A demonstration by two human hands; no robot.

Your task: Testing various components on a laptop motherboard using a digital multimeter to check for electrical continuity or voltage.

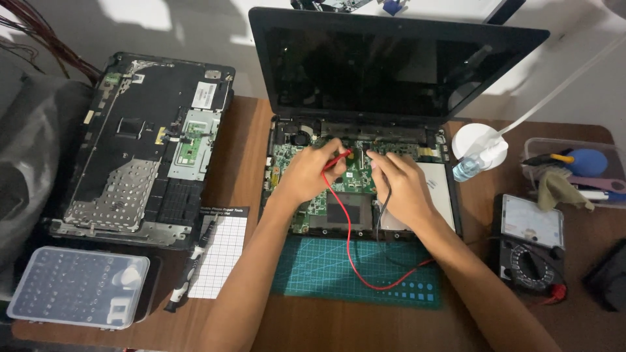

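Observation:
An open laptop with its keyboard cover removed shows a green motherboard (355, 176) below a dark screen (385, 65). My left hand (306, 173) holds a red test probe (339, 158) with its tip down on the board. My right hand (401, 182) holds a black probe against the board just to the right; most of that probe is hidden by my fingers. A red lead (349, 251) and a black lead (380, 218) run from the probes across a teal cutting mat (306, 277) toward an analog multimeter (531, 251) on the right.
A removed laptop cover (140, 150) lies upside down at left. In front of it are a clear bit-set case (78, 287), a grid mat (222, 254) and a screwdriver (186, 277). A spray bottle (479, 156) and a tray of tools (574, 173) stand at right.

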